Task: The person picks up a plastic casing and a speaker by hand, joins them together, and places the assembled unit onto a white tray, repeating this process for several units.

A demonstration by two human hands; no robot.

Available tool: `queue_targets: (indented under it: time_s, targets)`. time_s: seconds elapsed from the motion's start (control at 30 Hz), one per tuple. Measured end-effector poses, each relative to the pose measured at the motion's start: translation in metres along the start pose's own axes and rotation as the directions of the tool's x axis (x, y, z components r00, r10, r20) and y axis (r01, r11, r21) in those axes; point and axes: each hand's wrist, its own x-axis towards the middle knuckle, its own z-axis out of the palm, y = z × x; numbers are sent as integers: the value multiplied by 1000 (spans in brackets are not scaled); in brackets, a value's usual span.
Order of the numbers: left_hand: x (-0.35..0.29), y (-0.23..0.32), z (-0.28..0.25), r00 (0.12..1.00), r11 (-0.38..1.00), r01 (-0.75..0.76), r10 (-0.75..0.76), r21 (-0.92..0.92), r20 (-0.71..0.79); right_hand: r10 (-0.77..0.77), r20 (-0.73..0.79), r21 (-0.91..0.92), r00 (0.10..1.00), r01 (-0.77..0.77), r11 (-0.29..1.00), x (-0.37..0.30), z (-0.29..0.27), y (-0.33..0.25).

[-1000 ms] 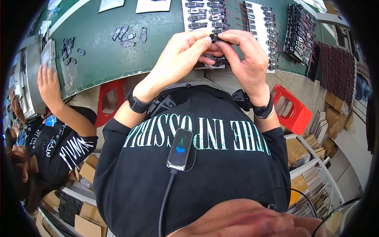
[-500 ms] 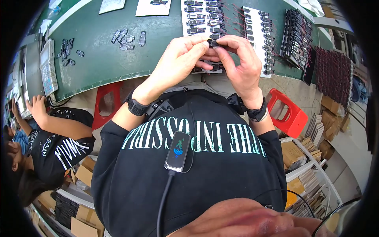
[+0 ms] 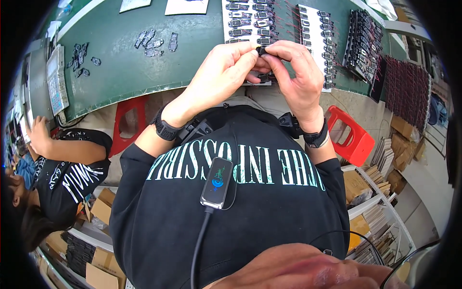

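Both of my hands meet over the near edge of the green table (image 3: 130, 72). A small black speaker module (image 3: 261, 51) is pinched between them, mostly covered by fingertips. My left hand (image 3: 225, 66) grips it with thumb and forefinger from the left. From the other side, my right hand (image 3: 299, 72) closes its thumb and forefinger on the same module, leaving a gap inside the curl. Just beyond and partly under my hands is a white board (image 3: 253, 29) with rows of similar modules and red wires.
Another white board (image 3: 315, 41) of modules lies to the right, then a dark stack of modules (image 3: 362, 45) and a mass of red wires (image 3: 406, 89). Loose modules (image 3: 154, 44) sit left, near a keypad device (image 3: 57, 86). Red stools (image 3: 355, 142) flank me; a co-worker (image 3: 72, 147) is at left.
My hands have shifted slightly right, still pinching the module, and the right hand has turned a little. The co-worker's arm at left has moved slightly left.
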Motion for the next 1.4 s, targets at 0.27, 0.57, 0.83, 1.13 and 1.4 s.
queue_targets:
  time_s: [0.27,0.57,0.83,1.13,1.4]
  targets:
    - [0,0,10,987,974,-113,133,196,-93,100,51,151,994,-107,983,1,-13,-10]
    - [-5,-5,34,822,521,-334,568,786,-27,365,113,329,924,-381,864,-7,-29,-26]
    - [4,7,38,802,598,-400,595,695,-50,345,134,-63,929,-340,938,-18,-101,8]
    - [1,5,22,893,784,-279,424,555,-150,156,152,-403,976,-82,912,-47,-105,55]
    - [-2,10,1,847,764,-259,474,591,-241,49,58,-458,997,-17,889,-29,-87,54]
